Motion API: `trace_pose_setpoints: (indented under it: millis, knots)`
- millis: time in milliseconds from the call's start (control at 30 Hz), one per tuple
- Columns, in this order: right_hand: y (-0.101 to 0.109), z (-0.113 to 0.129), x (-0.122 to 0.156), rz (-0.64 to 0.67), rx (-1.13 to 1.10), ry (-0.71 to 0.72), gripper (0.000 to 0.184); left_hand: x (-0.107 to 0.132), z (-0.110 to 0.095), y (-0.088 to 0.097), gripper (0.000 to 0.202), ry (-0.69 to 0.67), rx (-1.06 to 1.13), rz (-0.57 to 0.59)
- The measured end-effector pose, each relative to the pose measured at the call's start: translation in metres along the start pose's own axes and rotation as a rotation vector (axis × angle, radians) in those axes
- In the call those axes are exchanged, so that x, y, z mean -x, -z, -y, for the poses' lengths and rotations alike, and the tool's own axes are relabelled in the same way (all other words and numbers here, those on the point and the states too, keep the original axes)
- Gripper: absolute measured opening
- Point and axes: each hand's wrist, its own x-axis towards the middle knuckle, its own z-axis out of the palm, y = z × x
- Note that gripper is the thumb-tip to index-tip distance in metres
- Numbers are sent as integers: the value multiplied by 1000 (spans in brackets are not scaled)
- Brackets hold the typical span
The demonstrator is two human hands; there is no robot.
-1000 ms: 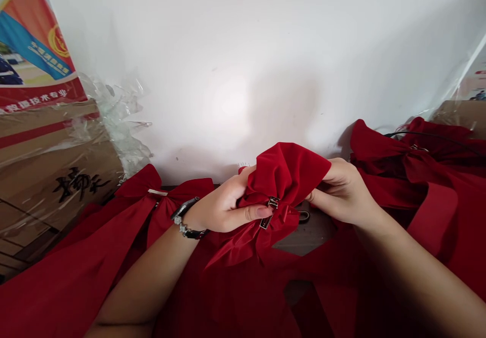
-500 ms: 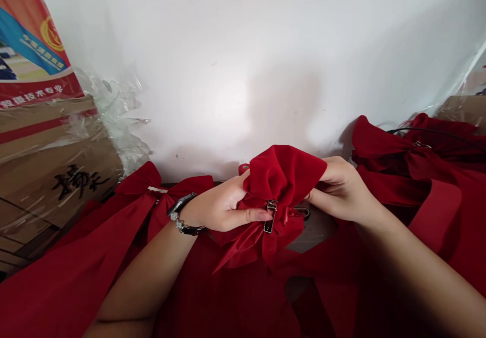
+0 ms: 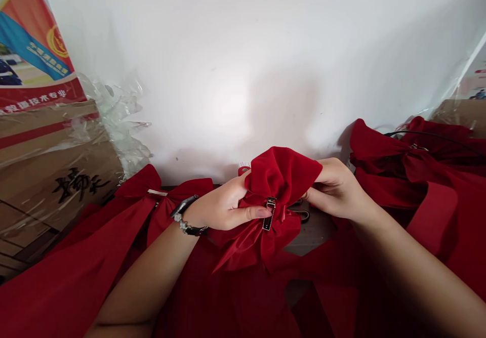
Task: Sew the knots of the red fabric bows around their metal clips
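A red velvet-like bow (image 3: 283,176) is held up between my two hands, its puffed loop on top and loose folds below. Across its middle lies a metal hair clip (image 3: 269,214). My left hand (image 3: 228,207) grips the bow from the left, thumb pressed against the clip; its other fingers are hidden behind the cloth. At the upper right edge of the loop, my right hand (image 3: 334,188) pinches the fabric between thumb and fingers. Behind the bow, a pair of scissors' dark handle (image 3: 301,215) partly shows on the table.
To the left lies another red bow (image 3: 138,183) with a pale clip. More red bows (image 3: 383,148) are heaped at the right, with a black cable (image 3: 433,134) across them. Cardboard boxes (image 3: 45,161) stand at the left against a white wall (image 3: 212,65).
The camera view has shifted slightly. My right hand and the loop's right edge have moved a little to the left; both hands keep their hold on the bow.
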Motion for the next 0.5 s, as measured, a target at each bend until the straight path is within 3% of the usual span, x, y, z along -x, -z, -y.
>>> trace_pose_setpoints:
  millis: [267,500]
  knots:
    - [-2,-2,1,-5,23,-47,15,-4,-1,3,19,-5,-72,-68]
    - [-5,-2,0,96,-33,-57,15,-6,-6,5,14,110,122,71]
